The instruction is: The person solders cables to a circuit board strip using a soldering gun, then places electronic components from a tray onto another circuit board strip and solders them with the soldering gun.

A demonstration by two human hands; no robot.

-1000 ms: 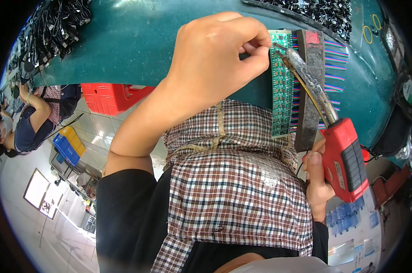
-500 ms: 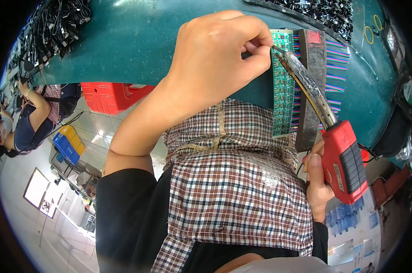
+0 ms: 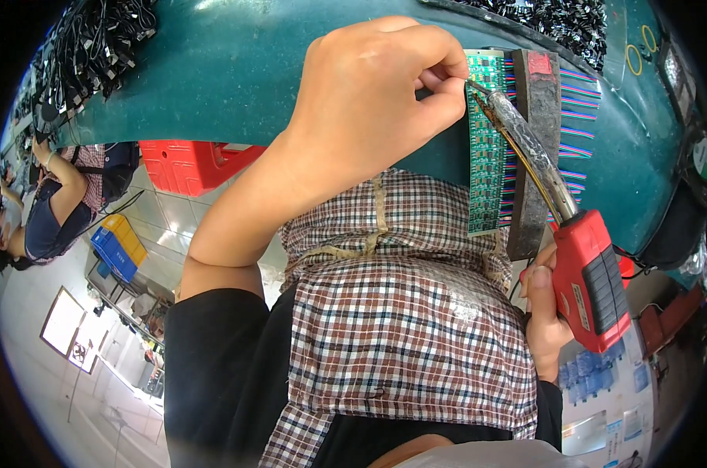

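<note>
My left hand is closed in a pinch at the upper left edge of a green circuit board panel; whatever the fingertips hold is too small to make out. My right hand grips a red-handled soldering gun, its thumb along the handle. The gun's metal barrel slants up and left across the panel, with the tip close to my left fingertips. A dark, heavy bar lies along the panel's right side, over the ribbon wires that stick out beyond it.
Black cables are heaped at the far left of the green table. Small black parts fill a tray at the far right, near yellow rings. A red plastic stool stands below the table edge. Another person sits at left.
The soldering gun has shifted very slightly, its handle a touch lower. My left hand stays pinched in nearly the same place, and the panel has not moved.
</note>
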